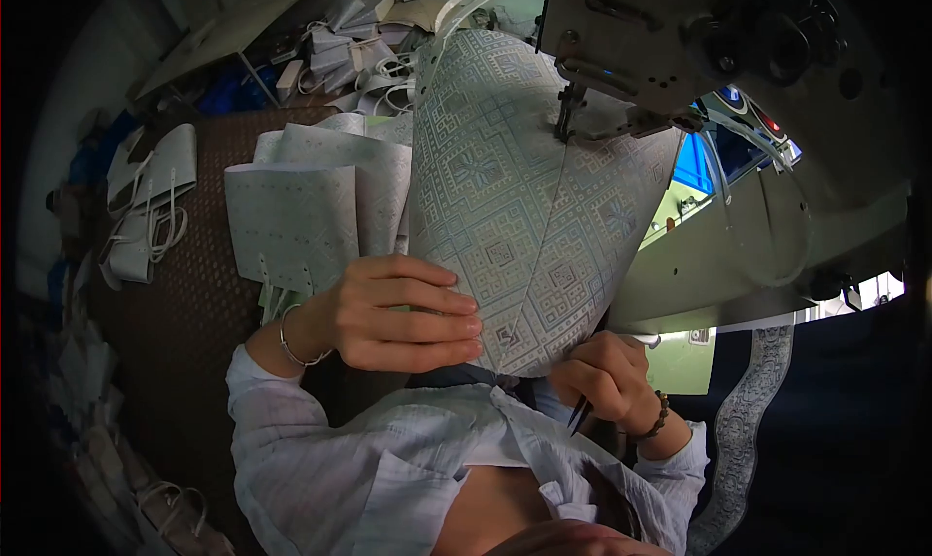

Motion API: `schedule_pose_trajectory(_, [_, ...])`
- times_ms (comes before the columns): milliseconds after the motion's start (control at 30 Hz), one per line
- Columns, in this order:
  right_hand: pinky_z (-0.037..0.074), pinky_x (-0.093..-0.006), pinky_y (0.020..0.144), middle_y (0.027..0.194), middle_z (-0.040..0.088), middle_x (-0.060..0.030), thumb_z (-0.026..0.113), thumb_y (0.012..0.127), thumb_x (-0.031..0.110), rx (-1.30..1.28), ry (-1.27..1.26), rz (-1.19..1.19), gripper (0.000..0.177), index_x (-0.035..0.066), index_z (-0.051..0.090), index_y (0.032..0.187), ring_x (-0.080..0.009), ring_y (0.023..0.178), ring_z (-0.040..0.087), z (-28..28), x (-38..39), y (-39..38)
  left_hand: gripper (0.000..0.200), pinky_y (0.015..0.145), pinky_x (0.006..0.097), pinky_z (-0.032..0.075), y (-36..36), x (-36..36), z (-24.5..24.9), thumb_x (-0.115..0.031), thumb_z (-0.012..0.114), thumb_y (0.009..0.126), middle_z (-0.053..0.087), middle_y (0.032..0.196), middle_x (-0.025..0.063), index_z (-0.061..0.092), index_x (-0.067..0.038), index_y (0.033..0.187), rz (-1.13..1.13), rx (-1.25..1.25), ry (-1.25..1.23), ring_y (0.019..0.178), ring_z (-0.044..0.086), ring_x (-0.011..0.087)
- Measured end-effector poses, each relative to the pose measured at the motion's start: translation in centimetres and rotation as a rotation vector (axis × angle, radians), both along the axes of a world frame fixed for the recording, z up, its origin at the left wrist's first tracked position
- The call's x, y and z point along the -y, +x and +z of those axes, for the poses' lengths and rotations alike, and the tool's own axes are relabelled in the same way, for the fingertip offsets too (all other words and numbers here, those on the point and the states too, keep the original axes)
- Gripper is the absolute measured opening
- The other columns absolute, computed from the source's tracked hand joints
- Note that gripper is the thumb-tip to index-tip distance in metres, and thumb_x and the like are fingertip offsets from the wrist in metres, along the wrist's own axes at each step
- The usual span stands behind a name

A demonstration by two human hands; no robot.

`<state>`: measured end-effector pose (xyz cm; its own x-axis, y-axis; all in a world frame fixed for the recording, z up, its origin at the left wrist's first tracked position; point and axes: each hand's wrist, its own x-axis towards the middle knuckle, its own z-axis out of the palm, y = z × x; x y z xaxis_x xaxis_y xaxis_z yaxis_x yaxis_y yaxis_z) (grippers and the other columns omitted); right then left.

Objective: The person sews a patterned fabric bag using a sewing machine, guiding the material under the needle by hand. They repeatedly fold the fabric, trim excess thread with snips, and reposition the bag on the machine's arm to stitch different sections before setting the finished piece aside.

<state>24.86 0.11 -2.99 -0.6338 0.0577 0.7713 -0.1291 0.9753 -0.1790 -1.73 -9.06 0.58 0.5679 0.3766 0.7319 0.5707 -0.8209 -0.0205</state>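
A large bag piece (485, 178) in pale grey-blue geometric print curves down from the sewing machine (631, 32), a straight seam line running along it. Its upper part lies under the machine's presser foot (566, 119). My left hand (408, 313) rests along the piece's lower left edge, fingers stretched out over the surface, thumb hidden. At the lower right edge, my right hand (604, 374) is closed in a loose fist. A slim dark two-pronged tool (581, 415) pokes out below its fingers, the rest of it hidden in the hand.
More folded printed bag pieces (291, 207) stand just left of the work. White bags with handles (155, 197) lie on the brown woven surface (233, 134), others piled behind. The machine's pale table (699, 265) extends right; a patterned strip (748, 430) hangs below.
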Motion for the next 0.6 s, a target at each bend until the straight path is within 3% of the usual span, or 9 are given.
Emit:
schedule_pose_trajectory(200, [0.043, -0.0244, 0.043, 0.072, 0.053, -0.0022, 0.071, 0.061, 0.006, -0.011, 0.020, -0.008, 0.027, 0.004, 0.061, 0.086, -0.0137, 0.056, 0.054, 0.9, -0.7, -0.2, 0.017, 0.079, 0.0286, 0.055, -0.1, -0.9, 0.5, -0.012, 0.076, 0.070, 0.070, 0.095, -0.0018, 0.073, -0.014, 0.087, -0.012, -0.006, 0.030, 0.090, 0.067, 0.0145])
schedule_pose_trajectory(267, [0.042, -0.0264, 0.045, 0.068, 0.052, -0.0014, 0.073, 0.059, -0.004, 0.014, 0.013, -0.037, 0.030, 0.007, 0.058, 0.082, -0.0154, 0.056, 0.054, 1.3, -0.7, -0.3, 0.017, 0.078, 0.0284, 0.056, -0.2, -1.2, 0.8, -0.012, 0.076, 0.070, 0.070, 0.095, -0.0018, 0.073, -0.014, 0.086, -0.004, -0.017, 0.027, 0.089, 0.067, 0.0144])
schedule_pose_trajectory(600, [0.043, -0.0257, 0.044, 0.072, 0.052, -0.0030, 0.071, 0.058, 0.005, 0.024, 0.074, -0.044, 0.030, 0.003, 0.061, 0.086, -0.0151, 0.058, 0.055, 2.4, -2.1, -0.6, 0.017, 0.077, 0.0287, 0.056, -0.5, -2.6, 1.6, -0.012, 0.075, 0.071, 0.070, 0.094, -0.0019, 0.073, -0.014, 0.088, 0.024, -0.008, 0.024, 0.089, 0.068, 0.0151])
